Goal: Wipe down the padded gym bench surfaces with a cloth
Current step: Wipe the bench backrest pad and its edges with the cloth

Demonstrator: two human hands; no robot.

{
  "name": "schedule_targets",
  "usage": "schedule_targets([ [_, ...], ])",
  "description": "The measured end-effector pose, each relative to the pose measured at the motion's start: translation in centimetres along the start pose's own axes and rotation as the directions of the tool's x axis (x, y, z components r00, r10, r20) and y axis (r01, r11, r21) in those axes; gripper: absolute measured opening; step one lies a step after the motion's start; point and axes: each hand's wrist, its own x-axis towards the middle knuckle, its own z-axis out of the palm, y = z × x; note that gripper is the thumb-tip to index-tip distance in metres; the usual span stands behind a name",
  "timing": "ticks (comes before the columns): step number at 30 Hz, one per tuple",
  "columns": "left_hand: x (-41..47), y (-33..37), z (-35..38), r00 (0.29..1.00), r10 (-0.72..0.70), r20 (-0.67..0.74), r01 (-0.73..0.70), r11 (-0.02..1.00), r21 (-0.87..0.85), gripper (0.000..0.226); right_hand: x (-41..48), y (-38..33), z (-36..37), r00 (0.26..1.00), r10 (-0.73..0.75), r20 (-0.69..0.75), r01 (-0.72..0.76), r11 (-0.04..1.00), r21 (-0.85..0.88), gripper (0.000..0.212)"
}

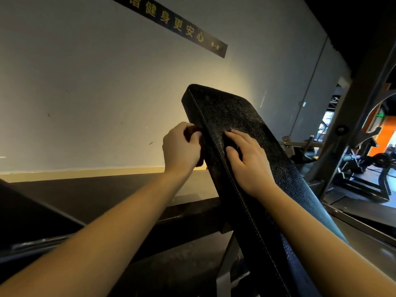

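A black padded bench back (235, 116) slopes up from the lower right to the middle of the view, with a stitched seam along its left edge. My left hand (182, 146) grips a dark cloth (191, 133) and holds it against the pad's left side edge, about halfway up. Most of the cloth is hidden inside the fist. My right hand (248, 161) rests palm down on the pad's top face, beside the seam, fingers pointing up the slope and holding nothing.
A pale wall (96, 93) with a dark banner (182, 26) stands close behind the bench. A dark low ledge (107, 194) runs along the wall's foot. A steel rack upright (355, 116) and other gym machines (368, 163) stand to the right.
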Motion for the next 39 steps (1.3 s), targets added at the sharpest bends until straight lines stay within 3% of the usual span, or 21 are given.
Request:
schedule_targets([
  [5, -9.8, -0.3, -1.3, 0.968, 0.076, 0.238, -0.065, 0.996, -0.054, 0.012, 0.1, 0.0, 0.1, 1.000, -0.004, 0.000, 0.004, 1.000, -0.009, 0.048],
  [8, -6.3, 0.3, -0.8, 0.985, 0.094, 0.144, -0.096, 0.995, 0.007, 0.014, 0.0, 0.1, 0.1, 1.000, -0.014, -0.003, 0.014, 1.000, 0.000, 0.050],
  [12, 1.5, 0.6, -0.1, 1.000, -0.027, 0.005, 0.027, 0.999, 0.020, 0.009, 0.1, 0.4, 0.2, 1.000, -0.020, -0.010, 0.021, 1.000, 0.011, 0.044],
  [16, -1.7, -0.1, 0.2, 0.998, -0.056, 0.010, 0.057, 0.995, -0.083, 0.005, 0.2, 0.4, 0.1, 1.000, -0.006, -0.008, 0.006, 1.000, 0.016, 0.046],
  [18, -7.0, -0.4, -0.6, 0.992, -0.002, 0.123, 0.015, 0.995, -0.102, 0.009, 0.3, 0.3, 0.2, 1.000, -0.005, -0.008, 0.006, 1.000, 0.016, 0.051],
  [21, -11.3, -0.2, -2.7, 0.905, 0.021, 0.426, 0.025, 0.994, -0.103, 0.012, 0.3, 0.4, 0.1, 1.000, -0.003, -0.007, 0.003, 0.999, 0.036, 0.047],
  [22, -10.7, -0.3, -3.1, 0.898, 0.026, 0.439, 0.010, 0.997, -0.080, 0.010, 0.2, 0.5, 0.0, 1.000, -0.003, -0.004, 0.003, 0.999, 0.051, 0.045],
  [23, -9.5, -0.4, -3.3, 0.923, 0.031, 0.384, -0.005, 0.998, -0.070, 0.007, 0.1, 0.6, -0.1, 1.000, -0.004, 0.002, 0.004, 0.998, 0.067, 0.045],
  [26, -3.9, 0.7, -3.5, 0.998, -0.060, 0.032, 0.065, 0.980, -0.190, 0.008, 0.0, 0.8, -0.3, 1.000, -0.007, 0.011, 0.006, 0.996, 0.091, 0.045],
  [29, 0.8, 2.5, -3.3, 0.943, -0.284, -0.173, 0.181, 0.874, -0.450, 0.031, 0.0, 0.9, -0.2, 1.000, -0.006, 0.002, 0.005, 0.995, 0.104, 0.041],
  [31, 2.2, 3.0, -2.6, 0.937, -0.310, -0.161, 0.191, 0.841, -0.506, 0.036, 0.0, 1.0, -0.2, 1.000, -0.008, 0.002, 0.008, 0.994, 0.109, 0.041],
  [35, 2.4, 1.9, -2.2, 0.987, -0.161, 0.006, 0.158, 0.958, -0.239, 0.035, 0.0, 1.1, -0.2, 1.000, -0.012, 0.001, 0.012, 0.994, 0.111, 0.041],
  [39, 2.5, 0.8, -2.9, 0.966, -0.198, 0.166, 0.230, 0.952, -0.201, 0.042, 0.0, 0.9, -0.2, 1.000, -0.009, -0.003, 0.009, 0.994, 0.112, 0.041],
])
